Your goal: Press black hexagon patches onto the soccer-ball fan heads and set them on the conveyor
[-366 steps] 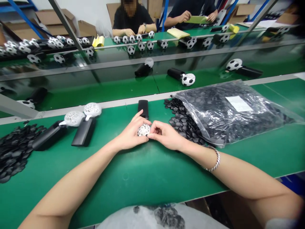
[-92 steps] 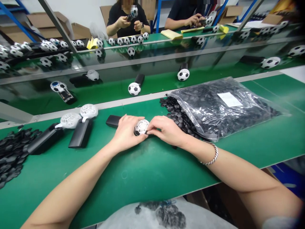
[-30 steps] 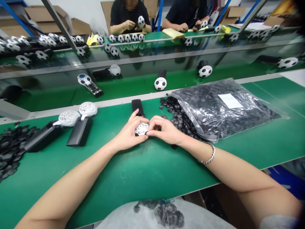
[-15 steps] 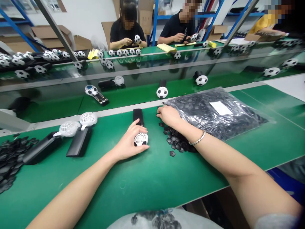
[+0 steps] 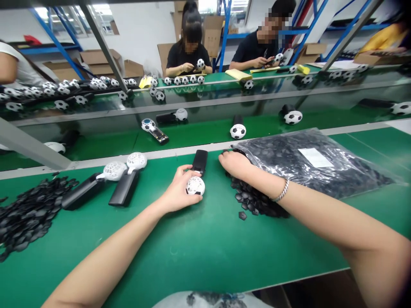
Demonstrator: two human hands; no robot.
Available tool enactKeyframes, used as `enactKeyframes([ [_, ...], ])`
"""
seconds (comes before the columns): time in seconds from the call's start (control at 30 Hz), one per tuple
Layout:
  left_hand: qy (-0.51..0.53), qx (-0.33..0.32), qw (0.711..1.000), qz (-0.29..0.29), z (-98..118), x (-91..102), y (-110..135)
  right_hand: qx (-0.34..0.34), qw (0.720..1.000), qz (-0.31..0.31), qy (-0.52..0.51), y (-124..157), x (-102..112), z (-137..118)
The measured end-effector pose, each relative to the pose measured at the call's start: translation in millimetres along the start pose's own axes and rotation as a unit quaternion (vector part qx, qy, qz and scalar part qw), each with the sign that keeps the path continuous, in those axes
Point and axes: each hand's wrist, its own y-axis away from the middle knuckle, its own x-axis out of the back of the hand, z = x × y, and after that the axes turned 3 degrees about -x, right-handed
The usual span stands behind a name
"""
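My left hand (image 5: 177, 191) is closed round the white football-patterned head of a small handheld fan (image 5: 195, 186), thumb below and fingers above. Its black handle lies on the green bench, pointing away from me. A few black patches show on the head's lower part; the rest is open white lattice. At the upper edge of a heap of black pentagon pieces (image 5: 248, 197), my right hand (image 5: 235, 164) is closed with its fingertips curled down. What those fingers hold, if anything, is hidden. One loose pentagon piece (image 5: 242, 215) lies just in front of the heap.
Two white-headed fans (image 5: 123, 188) and a larger heap of black pieces (image 5: 35, 209) lie left. A clear plastic bag of black pieces (image 5: 321, 162) is at right. Beyond a metal rail, a green belt (image 5: 199, 136) carries several fans. Co-workers sit across, some holding fans.
The view has swung left and up, so the scene sits further right and lower. Both hands keep almost the same places, left on the fan and right at the heap.
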Motion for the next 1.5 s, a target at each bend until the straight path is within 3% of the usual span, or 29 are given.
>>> enactKeyframes([
  [0.2,0.006,-0.053,0.997,-0.064,-2,11.9,0,0.051,0.999,-0.011,0.009,13,0,1],
  [0.33,0.005,-0.046,0.996,-0.072,-4,15.3,-1,0.054,0.998,-0.010,-0.005,20,-2,-2],
  [0.53,0.014,-0.049,0.996,-0.072,-10,15.0,-1,0.027,0.998,0.030,-0.056,25,-7,15],
  [0.6,0.034,-0.053,0.995,-0.079,-14,16.0,-2,0.007,0.989,0.067,-0.131,29,-8,18],
  [0.67,0.064,-0.063,0.992,-0.092,-18,18.1,-4,-0.019,0.957,0.112,-0.266,36,-8,14],
  [0.73,0.087,-0.072,0.987,-0.113,-19,20.7,-5,-0.045,0.897,0.124,-0.423,44,-4,4],
  [0.83,0.080,-0.075,0.984,-0.139,-16,23.2,-6,-0.041,0.811,0.050,-0.581,53,6,-12],
  [1.0,-0.029,-0.038,0.996,-0.078,-3,18.2,-3,-0.039,0.784,-0.038,-0.618,52,24,-27],
  [1.03,-0.037,-0.037,0.996,-0.066,-2,16.7,-2,-0.039,0.760,-0.055,-0.647,51,25,-30],
  [1.13,-0.019,-0.049,0.997,-0.064,-2,13.6,-2,-0.011,0.637,-0.129,-0.760,49,23,-39],
  [1.17,-0.010,-0.054,0.996,-0.066,-3,13.2,-3,0.000,0.608,-0.153,-0.779,48,21,-43],
  [1.2,-0.003,-0.057,0.996,-0.067,-4,13.0,-3,0.009,0.595,-0.167,-0.786,48,20,-46],
  [1.33,0.005,-0.061,0.996,-0.069,-7,12.6,-4,0.017,0.638,-0.112,-0.762,48,13,-53],
  [1.5,0.001,-0.076,0.995,-0.065,-9,11.7,-4,0.012,0.641,-0.042,-0.766,50,7,-53],
])
